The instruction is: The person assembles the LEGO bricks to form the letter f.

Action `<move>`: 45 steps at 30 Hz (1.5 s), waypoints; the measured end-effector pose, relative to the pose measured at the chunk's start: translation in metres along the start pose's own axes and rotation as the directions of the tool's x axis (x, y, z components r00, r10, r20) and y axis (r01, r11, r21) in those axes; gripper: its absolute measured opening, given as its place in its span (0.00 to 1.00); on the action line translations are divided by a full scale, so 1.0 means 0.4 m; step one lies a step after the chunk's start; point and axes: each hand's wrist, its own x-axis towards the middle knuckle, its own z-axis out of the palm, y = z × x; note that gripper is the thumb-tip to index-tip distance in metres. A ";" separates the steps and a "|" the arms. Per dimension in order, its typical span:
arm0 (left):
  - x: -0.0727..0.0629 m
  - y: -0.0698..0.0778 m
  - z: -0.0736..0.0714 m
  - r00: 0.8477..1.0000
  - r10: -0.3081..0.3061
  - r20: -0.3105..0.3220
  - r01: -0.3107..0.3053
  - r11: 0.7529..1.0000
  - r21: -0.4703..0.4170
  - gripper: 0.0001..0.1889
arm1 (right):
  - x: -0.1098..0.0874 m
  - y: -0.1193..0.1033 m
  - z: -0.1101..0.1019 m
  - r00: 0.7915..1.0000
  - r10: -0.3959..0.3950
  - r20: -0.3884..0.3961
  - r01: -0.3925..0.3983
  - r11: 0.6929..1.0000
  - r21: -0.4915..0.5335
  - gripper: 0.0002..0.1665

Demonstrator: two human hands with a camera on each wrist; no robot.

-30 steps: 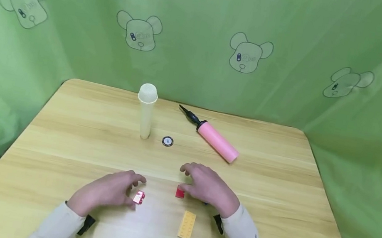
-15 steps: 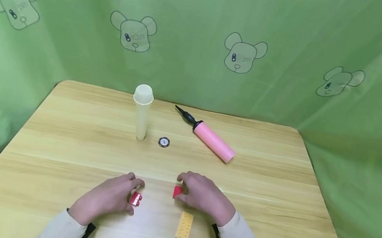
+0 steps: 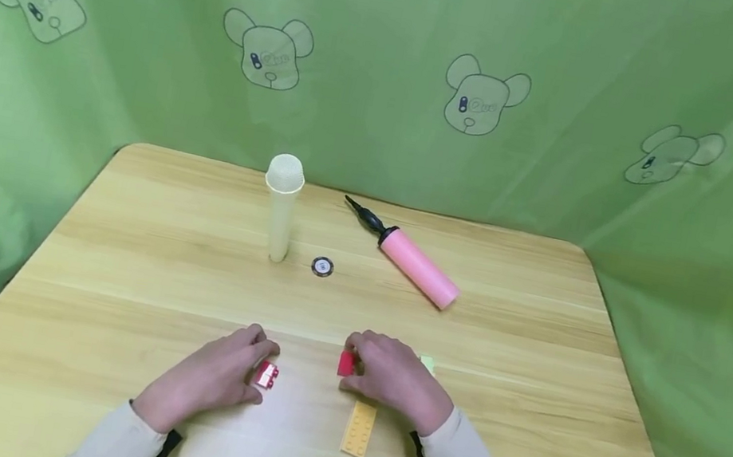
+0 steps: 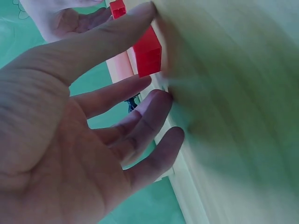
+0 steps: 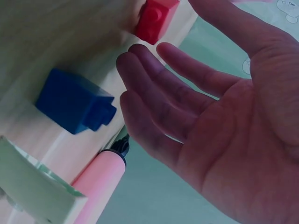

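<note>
A red brick (image 3: 267,375) with studs lies on the table between the thumb and fingers of my left hand (image 3: 206,380). In the left wrist view this red brick (image 4: 148,53) sits past the fingertips, with gaps around it. My right hand (image 3: 395,379) reaches around a second red brick (image 3: 346,363), thumb on the near side and fingers on the far side, without a visible pinch. A yellow brick plate (image 3: 359,429) lies just in front of that hand. Under the right hand, the right wrist view shows a blue brick (image 5: 74,101).
A pale green block (image 5: 42,186) lies beside the right hand. Farther back are a pink hand pump (image 3: 418,268) with a black nozzle, a round black-and-white chip (image 3: 322,266) and a whitish microphone-shaped object (image 3: 280,214). A green curtain (image 3: 365,147) hangs behind the table.
My right hand has shifted so its thumb and fingers flank the red brick, and the pale green block shows behind it. The left hand stays around its brick. The view wobbled slightly.
</note>
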 end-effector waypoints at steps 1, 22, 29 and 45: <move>0.001 -0.001 0.001 1.000 0.005 -0.003 -0.005 1.000 0.003 0.35 | 0.000 0.001 0.002 1.000 0.004 0.001 -0.004 1.000 0.001 0.19; 0.019 -0.023 0.006 0.997 0.074 0.038 -0.071 0.996 -0.060 0.24 | 0.007 0.016 0.026 0.999 0.006 -0.054 -0.010 0.998 -0.061 0.18; 0.033 -0.025 -0.004 0.998 0.054 0.027 -0.052 0.995 -0.088 0.17 | 0.008 0.015 0.023 0.999 0.000 -0.050 -0.004 0.998 -0.068 0.16; 0.125 0.025 -0.022 0.948 -0.026 -0.317 -0.070 0.955 -0.288 0.20 | 0.012 -0.006 -0.085 0.985 -0.025 -0.173 0.042 0.994 0.096 0.15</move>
